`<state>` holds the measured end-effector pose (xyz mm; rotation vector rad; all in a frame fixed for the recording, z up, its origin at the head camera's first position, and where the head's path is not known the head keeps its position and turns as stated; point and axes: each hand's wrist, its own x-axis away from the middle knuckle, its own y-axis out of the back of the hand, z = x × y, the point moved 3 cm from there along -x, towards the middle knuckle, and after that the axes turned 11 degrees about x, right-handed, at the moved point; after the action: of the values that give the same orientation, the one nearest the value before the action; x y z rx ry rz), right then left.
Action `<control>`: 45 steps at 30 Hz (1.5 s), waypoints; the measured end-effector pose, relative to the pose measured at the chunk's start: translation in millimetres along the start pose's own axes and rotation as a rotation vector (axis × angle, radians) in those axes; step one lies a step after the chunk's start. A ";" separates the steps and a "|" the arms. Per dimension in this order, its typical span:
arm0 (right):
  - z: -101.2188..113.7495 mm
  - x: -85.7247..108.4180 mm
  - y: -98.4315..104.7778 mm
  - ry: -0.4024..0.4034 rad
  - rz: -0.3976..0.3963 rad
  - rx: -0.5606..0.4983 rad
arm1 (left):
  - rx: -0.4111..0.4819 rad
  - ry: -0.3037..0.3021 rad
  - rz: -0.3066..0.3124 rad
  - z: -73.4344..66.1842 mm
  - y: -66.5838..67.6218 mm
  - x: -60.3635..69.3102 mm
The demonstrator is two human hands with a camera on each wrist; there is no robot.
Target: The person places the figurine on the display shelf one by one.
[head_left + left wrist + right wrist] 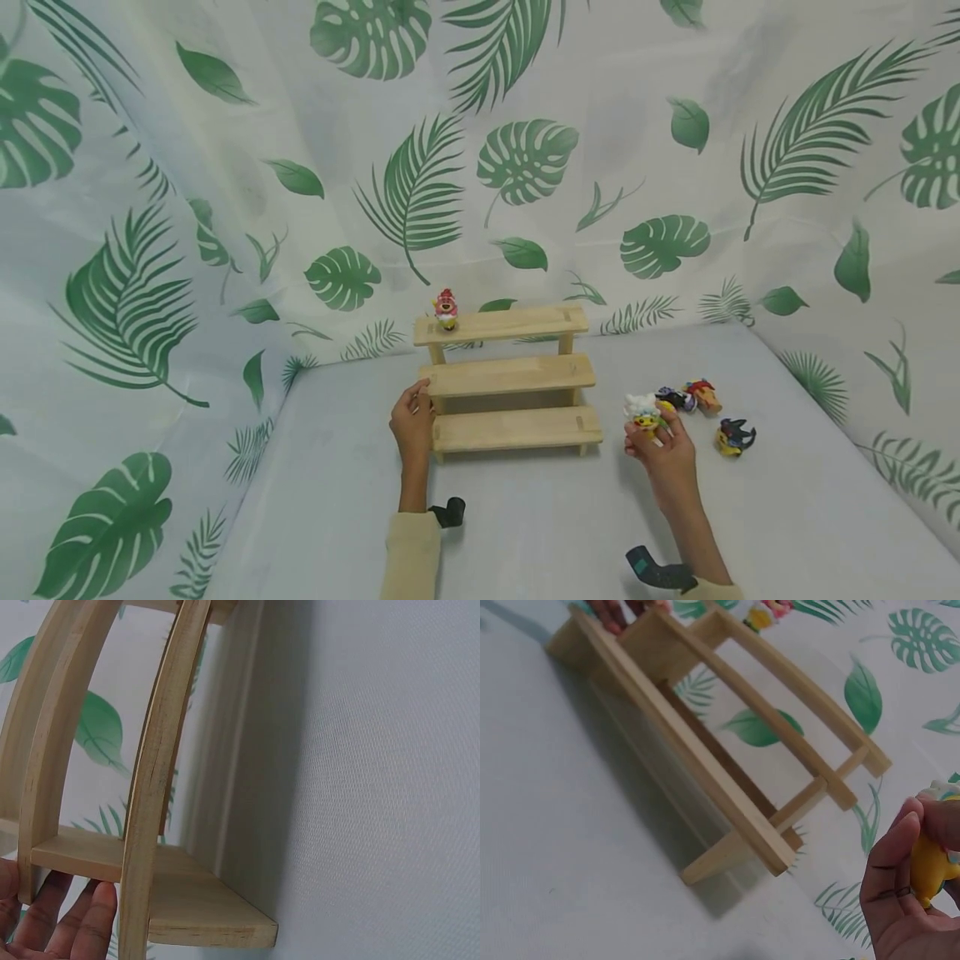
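A three-tier wooden stand [517,428] is in the middle of the head view. My left hand [412,421] grips the left end of its middle shelf; the left wrist view has the thumb on one side of the board and the fingers [94,919] on the other. To the right of the stand, my right hand [667,458] holds a small toy figurine [642,410] with a fluffy white top, pinched above the surface. Its yellow body [928,866] shows between thumb and fingers in the right wrist view. A figurine with a pink-red head [446,310] stands at the top shelf's left end.
Right of the stand lie a dark purple figurine [678,400], partly behind my right hand, a red-and-orange one [702,397] and a black-and-yellow one [735,437]. A leaf-printed cloth [585,75] hangs behind and at the sides of the white surface [525,533].
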<state>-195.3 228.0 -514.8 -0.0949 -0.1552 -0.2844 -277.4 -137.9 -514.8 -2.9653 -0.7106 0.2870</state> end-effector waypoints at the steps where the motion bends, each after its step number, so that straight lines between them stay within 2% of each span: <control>1: -0.3 -0.3 -1.2 0.001 -0.004 0.047 | -0.001 0.001 -0.003 0.0 0.2 0.2; 6: -1.0 -0.8 -7.5 0.059 -0.020 0.247 | 0.014 0.009 -0.007 0.5 1.3 1.5; 10: 0.4 -1.7 -13.7 0.174 -0.047 0.333 | 0.016 0.021 -0.009 2.3 1.5 1.0; 13: 3.2 -3.7 -19.6 0.269 -0.062 0.377 | 0.006 0.007 -0.009 1.8 1.2 0.4; 16: 5.8 -5.6 -25.6 0.325 -0.058 0.400 | 0.000 -0.009 -0.009 1.0 1.3 -0.5; 23: 8.9 -10.9 -38.1 0.333 -0.041 0.395 | -0.003 -0.020 -0.010 0.6 3.1 -2.6; 27: 16.5 -16.2 -45.3 0.370 -0.057 0.389 | -0.005 -0.020 -0.011 2.1 4.0 -3.6; 33: 40.2 -23.6 -61.1 0.444 -0.056 0.355 | -0.003 0.011 -0.016 4.5 4.4 -5.1; 40: 79.2 -12.4 -84.3 0.512 -0.084 0.433 | 0.006 0.034 -0.019 3.7 2.6 -3.7; 45: 92.9 -15.0 -94.6 0.553 -0.102 0.458 | 0.022 0.034 -0.007 4.8 0.7 -3.4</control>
<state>-249.5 152.3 -419.2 0.4458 0.3271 -0.3602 -281.1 -140.0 -519.0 -2.9389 -0.7097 0.2410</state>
